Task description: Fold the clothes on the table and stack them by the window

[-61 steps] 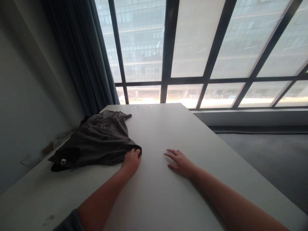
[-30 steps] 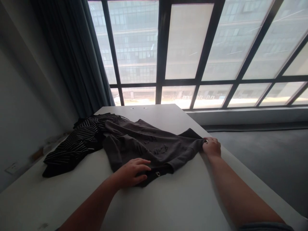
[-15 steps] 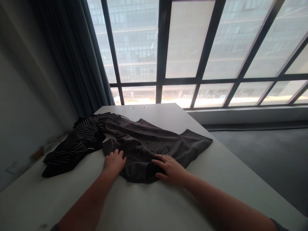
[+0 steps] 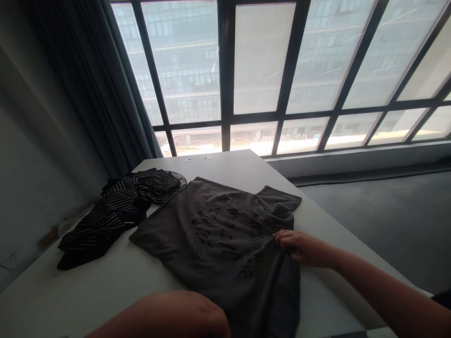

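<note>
A dark grey T-shirt [image 4: 225, 234] with raised lettering lies spread on the white table, one short sleeve pointing to the far right. My right hand [image 4: 294, 245] is closed, pinching its fabric near the right side, where a fold runs down toward me. At the bottom edge of the view, my left hand [image 4: 209, 315] is bent over the near part of the shirt. Its fingers are hidden, so I cannot see whether it grips the cloth.
A black garment with white stripes [image 4: 116, 211] lies bunched on the left of the white table [image 4: 88, 295]. Beyond the table stand a large window [image 4: 264, 61] with dark frames and a dark curtain [image 4: 91, 84]. Grey floor [image 4: 380, 211] is on the right.
The bunched grey T-shirt is now spread wider and drawn toward me. My right hand has moved right and closed on the fabric; my left hand has come back to the bottom edge.
</note>
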{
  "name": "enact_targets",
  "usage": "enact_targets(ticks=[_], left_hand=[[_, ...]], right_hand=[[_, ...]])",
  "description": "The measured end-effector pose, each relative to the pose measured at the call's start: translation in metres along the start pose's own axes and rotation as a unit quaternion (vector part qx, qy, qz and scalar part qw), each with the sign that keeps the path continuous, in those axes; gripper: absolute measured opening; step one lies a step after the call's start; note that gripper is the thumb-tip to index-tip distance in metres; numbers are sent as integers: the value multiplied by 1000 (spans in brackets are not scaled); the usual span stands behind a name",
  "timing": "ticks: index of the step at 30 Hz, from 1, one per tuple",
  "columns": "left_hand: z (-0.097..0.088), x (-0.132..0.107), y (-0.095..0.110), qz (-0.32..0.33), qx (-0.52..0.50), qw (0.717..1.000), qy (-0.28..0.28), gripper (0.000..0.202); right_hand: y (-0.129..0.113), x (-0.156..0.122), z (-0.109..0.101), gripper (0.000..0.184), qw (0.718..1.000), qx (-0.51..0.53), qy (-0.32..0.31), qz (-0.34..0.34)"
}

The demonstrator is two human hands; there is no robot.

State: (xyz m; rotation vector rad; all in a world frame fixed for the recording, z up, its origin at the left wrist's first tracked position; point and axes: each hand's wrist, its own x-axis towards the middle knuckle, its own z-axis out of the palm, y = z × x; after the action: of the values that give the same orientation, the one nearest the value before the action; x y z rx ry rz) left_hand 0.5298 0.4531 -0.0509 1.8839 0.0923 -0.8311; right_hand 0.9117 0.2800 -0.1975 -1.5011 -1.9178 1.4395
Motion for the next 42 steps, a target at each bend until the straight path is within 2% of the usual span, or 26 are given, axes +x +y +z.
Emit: enact_targets(ticks=[1,2,4,6,8,9,11,14,17,19,21,23,25,27,28,29,31,33,34,35,36,38,39,41,42], left_hand=[[-9,-6,-7,13,-14,999,37,32],[-19,-10,-21,-21,-4,995,99,31],[-35,-13,-62,-137,68,966,207,27],[-39,-11,-110,-229,120,928,270,33],[-30,-5,-147,-258,142,917,267,41],[-21,-2,-160,-251,155,917,269,41],[0,6,-173,-197,198,915,291,32],[27,18,-167,-100,243,910,321,30],[40,31,-150,-62,236,912,329,29],[41,40,-140,-77,231,911,333,24],[37,48,-130,-108,234,910,324,21],[32,55,-118,-151,238,912,298,22],[31,62,-102,-201,240,912,265,25],[38,67,-77,-226,240,915,230,27],[44,69,-63,-214,242,922,211,27],[50,70,-48,-178,243,934,191,24],[57,72,-21,-41,237,959,153,16],[49,72,-11,85,180,971,133,20],[38,71,-15,113,155,971,143,21],[23,70,-27,107,142,969,171,20],[4,68,-46,61,154,961,223,15],[-36,62,-102,-81,187,922,330,21],[-55,58,-136,-157,185,898,367,26],[-86,49,-204,-286,166,867,373,34],[-98,45,-236,-307,158,868,356,34]], right_hand=[[18,-22,-14,30,999,-4,-1,52],[36,-42,-28,25,995,-11,1,101],[72,-72,-55,17,980,-46,12,196],[100,-88,-78,22,956,-93,17,277],[115,-87,-95,31,928,-131,10,350],[119,-80,-100,35,911,-148,7,385],[121,-57,-104,37,882,-178,8,437],[120,-5,-91,40,866,-207,44,453],[118,56,-61,55,868,-203,58,449],[116,94,-41,81,854,-175,56,487],[114,125,-26,100,820,-146,71,549],[115,149,-19,105,795,-128,89,586],[120,164,-20,104,791,-117,98,593],[128,174,-26,103,795,-107,98,589],[133,178,-29,103,801,-107,96,581],[137,182,-32,102,809,-109,94,569],[141,193,-35,98,834,-116,83,532],[136,210,-31,92,879,-134,65,454],[131,222,-26,88,903,-144,53,401],[123,236,-19,84,926,-153,40,342],[115,250,-10,79,945,-158,30,286],[98,280,10,73,967,-153,19,202],[91,294,19,72,979,-147,21,139],[82,316,33,71,990,-127,40,48],[81,324,36,70,992,-116,52,17]])
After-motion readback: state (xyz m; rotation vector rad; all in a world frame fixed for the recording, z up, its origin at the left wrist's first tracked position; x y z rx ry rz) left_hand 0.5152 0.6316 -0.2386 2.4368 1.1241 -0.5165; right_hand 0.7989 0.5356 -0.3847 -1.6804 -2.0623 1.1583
